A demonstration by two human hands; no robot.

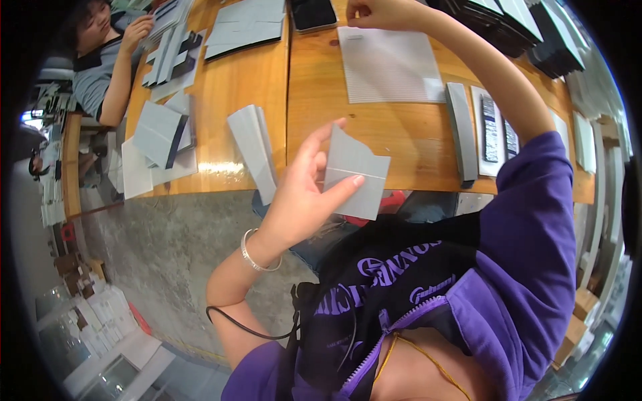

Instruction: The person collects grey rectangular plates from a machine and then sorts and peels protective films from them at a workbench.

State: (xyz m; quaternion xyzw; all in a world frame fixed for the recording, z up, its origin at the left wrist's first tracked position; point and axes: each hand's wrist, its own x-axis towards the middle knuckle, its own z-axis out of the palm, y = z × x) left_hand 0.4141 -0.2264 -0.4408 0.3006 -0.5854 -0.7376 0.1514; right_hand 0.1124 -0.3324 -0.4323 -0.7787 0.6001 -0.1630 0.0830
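My left hand (pixel 297 194) holds a grey card piece (pixel 354 190) just off the near edge of the table, thumb on its face and fingers behind. The card has a pale line across it and a notched, curved upper edge. My right hand (pixel 386 15) is stretched to the far side, its fingers curled above the far edge of a translucent lined sheet (pixel 391 67). The frame's top edge cuts into that hand, and whatever is in its fingers cannot be made out. Long folded grey card strips (pixel 251 147) lie left of my left hand.
Across the wooden table (pixel 314 73) are grey card stacks (pixel 244 30), loose cards (pixel 159 134), a long grey strip (pixel 461 134), dark striped pieces (pixel 490 130) and a black phone-like object (pixel 313 13). Dark stacks (pixel 558 37) stand far right. Another person (pixel 110 80) works at far left.
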